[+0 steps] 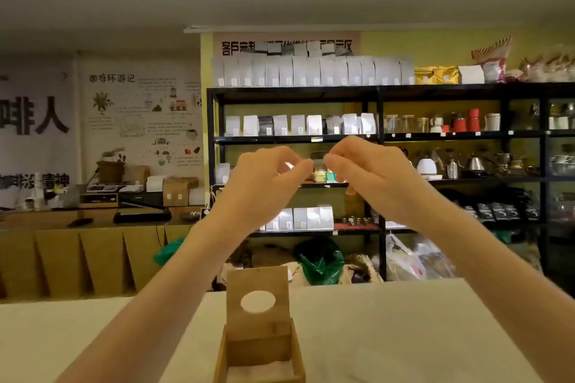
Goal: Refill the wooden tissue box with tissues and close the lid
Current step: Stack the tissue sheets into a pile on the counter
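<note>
Wooden tissue box (259, 351): on tabletop (404, 336), lid (258, 298) upright, open, low centre, well below both hands, left hand (264, 177) & right hand (370, 171) roughly equidistant, fingers curled, tips nearly meeting, poss. pinching smth clear — can't tell.

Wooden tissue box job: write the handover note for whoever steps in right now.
Left hand and right hand: both raised at chest height, fingers curled, tips close together; whether they pinch anything cannot be told.
Wooden tissue box: on the table, lid standing upright, open.
Done: something white lies in the box, probably tissues.
Left: confirm the fill, then lower the lid.
</note>
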